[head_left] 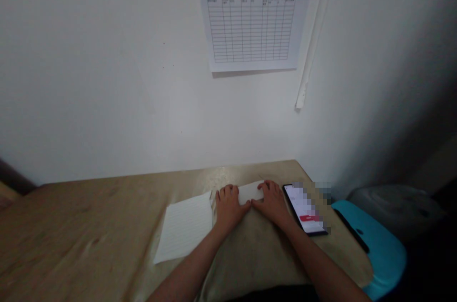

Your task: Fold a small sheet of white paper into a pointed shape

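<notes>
White paper: on tabletop before me, long axis left-right, right end angled slightly away | ends: hidden beneath my left hand and right hand | fingers: both sets half open, thumbs spread, resting on it; pinch unclear | lined sheet: lay left | phone: lay right, partly pixelated

No readable text or labels.
</notes>
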Available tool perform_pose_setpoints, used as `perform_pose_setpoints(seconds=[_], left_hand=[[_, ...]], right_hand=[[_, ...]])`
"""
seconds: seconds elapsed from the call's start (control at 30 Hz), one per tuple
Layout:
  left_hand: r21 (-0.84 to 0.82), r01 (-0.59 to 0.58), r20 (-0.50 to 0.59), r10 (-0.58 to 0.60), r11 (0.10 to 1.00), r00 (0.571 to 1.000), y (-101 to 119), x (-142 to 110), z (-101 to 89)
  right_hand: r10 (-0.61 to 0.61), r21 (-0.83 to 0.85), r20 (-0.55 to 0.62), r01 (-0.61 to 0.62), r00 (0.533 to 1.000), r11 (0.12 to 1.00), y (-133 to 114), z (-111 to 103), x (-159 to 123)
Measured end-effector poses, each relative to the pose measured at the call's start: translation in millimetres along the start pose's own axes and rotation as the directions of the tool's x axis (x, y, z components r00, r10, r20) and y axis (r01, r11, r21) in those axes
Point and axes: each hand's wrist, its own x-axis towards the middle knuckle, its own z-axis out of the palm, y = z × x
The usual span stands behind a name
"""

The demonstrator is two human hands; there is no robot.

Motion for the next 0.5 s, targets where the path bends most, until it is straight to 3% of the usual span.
perform_pose_setpoints(seconds=[0.5], left_hand=[[-0.047,0.016,0.089,-0.012,0.999,0.996,-6.2,2.0,-8.1]], right_hand=[[0.029,0.074,0.124,-0.038,0.992,0.997,17.2,-8.3,15.0]])
